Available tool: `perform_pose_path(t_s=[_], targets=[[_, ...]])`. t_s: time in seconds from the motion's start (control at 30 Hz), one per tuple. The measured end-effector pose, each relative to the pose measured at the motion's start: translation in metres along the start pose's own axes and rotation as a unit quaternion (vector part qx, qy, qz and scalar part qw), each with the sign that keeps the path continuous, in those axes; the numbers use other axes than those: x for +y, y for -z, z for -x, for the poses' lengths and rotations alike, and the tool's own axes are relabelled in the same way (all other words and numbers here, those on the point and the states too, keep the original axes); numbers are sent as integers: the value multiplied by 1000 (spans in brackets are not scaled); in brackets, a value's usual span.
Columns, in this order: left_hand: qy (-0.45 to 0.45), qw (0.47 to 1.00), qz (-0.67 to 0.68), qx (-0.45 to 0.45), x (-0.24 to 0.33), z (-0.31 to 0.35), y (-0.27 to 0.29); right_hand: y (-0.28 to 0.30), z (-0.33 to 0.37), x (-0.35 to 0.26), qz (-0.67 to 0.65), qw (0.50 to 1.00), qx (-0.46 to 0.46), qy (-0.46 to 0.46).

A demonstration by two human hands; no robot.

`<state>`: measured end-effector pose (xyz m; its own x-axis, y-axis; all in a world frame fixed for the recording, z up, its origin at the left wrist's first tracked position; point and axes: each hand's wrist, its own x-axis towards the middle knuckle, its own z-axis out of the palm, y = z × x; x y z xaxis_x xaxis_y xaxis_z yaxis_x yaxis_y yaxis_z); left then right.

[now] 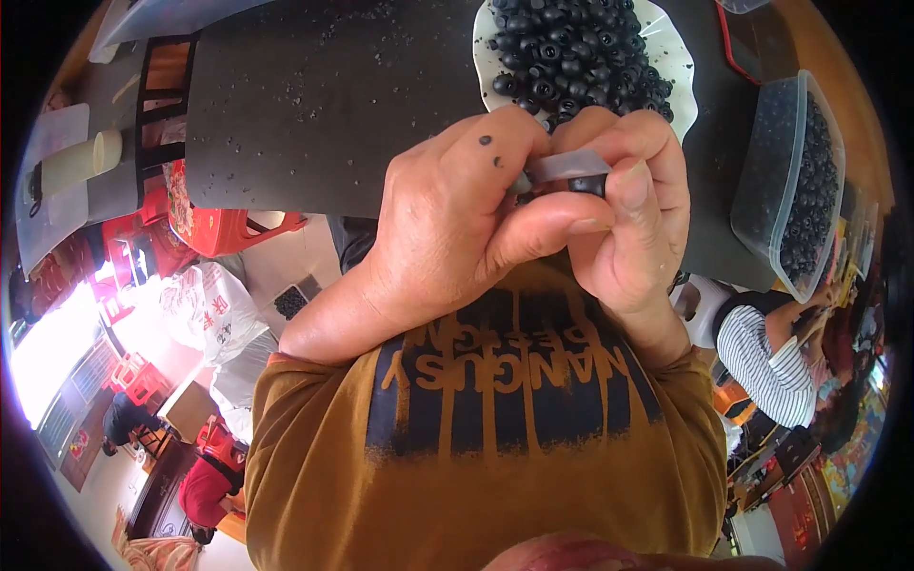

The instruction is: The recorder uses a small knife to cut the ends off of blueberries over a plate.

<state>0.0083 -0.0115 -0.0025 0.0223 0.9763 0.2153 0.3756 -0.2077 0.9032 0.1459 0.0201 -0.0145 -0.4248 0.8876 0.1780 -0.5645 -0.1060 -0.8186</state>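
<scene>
Close above the dark table's near edge, my two hands meet with fingers bent inward. My right hand (636, 214) pinches a small round black part (587, 185) between thumb and fingers. From the curled fingers of my left hand (457, 205) a flat, pale translucent strip (568, 166) reaches across the top of that part. The left thumb lies just below the black part. Fingers hide the strip's ends and most of the part. Black crumbs cling to the left index finger. Just beyond the hands, a white wavy-edged plate (681, 67) is heaped with similar black parts.
Black scraps dot the dark table (286, 124). A clear plastic box (762, 162) of small black parts stands at the right. Red stools (205, 214) and a white bag (214, 309) are at the left. Other people (766, 357) sit behind on both sides.
</scene>
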Motion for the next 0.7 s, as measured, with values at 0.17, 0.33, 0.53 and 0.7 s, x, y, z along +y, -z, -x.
perform_pose_path(t_s=[0.17,0.33,0.53,0.7], targets=[[0,1000,-20,-7,-1,0,-1,0,0,2,-24,1000,-6,-4],[4,1000,-24,-8,-1,0,-1,4,-1,5,-30,999,-20,2],[-34,998,-41,-13,0,-4,-2,1,0,6,-28,999,-5,18],[-35,998,-46,-15,-2,0,-5,3,2,7,-34,999,-16,19]])
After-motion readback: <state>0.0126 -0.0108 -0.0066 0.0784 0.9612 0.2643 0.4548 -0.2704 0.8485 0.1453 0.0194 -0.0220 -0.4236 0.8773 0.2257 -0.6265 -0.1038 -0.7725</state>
